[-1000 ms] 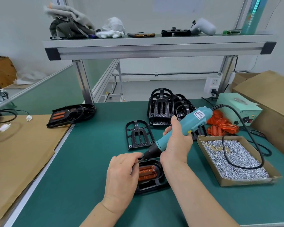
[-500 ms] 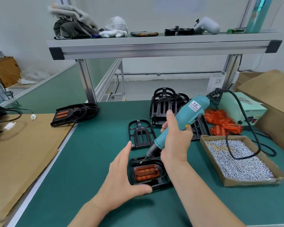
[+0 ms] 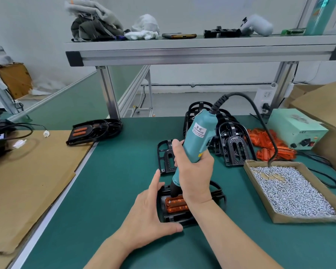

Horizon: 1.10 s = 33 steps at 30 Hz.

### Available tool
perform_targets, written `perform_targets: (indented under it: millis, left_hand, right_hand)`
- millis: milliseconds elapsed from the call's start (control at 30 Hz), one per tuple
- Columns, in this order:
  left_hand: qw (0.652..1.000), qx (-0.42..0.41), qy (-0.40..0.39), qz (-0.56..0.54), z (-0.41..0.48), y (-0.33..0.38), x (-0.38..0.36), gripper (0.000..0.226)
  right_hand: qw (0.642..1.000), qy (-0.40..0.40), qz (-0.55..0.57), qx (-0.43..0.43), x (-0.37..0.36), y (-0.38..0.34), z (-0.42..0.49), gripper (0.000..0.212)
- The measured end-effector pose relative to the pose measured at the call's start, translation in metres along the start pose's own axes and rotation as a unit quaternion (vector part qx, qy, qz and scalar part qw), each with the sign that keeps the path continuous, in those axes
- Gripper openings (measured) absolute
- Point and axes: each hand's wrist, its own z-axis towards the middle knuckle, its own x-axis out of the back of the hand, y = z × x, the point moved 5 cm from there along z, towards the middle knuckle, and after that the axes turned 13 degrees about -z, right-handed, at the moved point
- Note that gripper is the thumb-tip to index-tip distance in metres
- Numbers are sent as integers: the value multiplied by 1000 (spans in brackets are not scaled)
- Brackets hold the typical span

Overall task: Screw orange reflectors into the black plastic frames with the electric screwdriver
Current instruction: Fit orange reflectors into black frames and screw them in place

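Two changes: your right hand grips the electric screwdriver upright on the orange reflector now, flat left hand bracing the black frame, so you're probably driving.

You have one wide-angle view, worn on your head, facing forward and down, close over your left hand and right hand on the green bench, reaching up to the shelf beyond.
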Motion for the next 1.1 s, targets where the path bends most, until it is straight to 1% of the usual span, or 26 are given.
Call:
perform_targets:
  millis: [233, 433, 567, 700, 900, 1000, 1100]
  left_hand:
    - [1000, 8, 0, 0, 0, -3, 0, 142]
    - [1000, 8, 2, 5, 1, -4, 0, 142]
    - [1000, 3, 1, 1, 1, -4, 0, 141]
    - [1000, 2, 0, 2, 1, -4, 0, 141]
    - [1000, 7, 1, 5, 0, -8, 0, 141]
    - [1000, 4, 0, 6, 1, -7, 0, 140]
    - [1000, 0, -1, -1, 1, -5, 0, 139]
  right_hand:
    - [1000, -10, 1, -2, -4, 3, 0, 23]
    - [1000, -7, -1, -9, -5, 7, -2, 26]
    - [1000, -10, -14, 1, -6, 7, -3, 20]
    - [1000, -17, -20, 13, -7, 6, -3, 23]
    - [1000, -25, -14, 7, -10, 9, -2, 20]
    - [999, -36, -15, 15, -11, 10, -1, 22]
    - [999, -42, -12, 14, -13, 14, -2, 29]
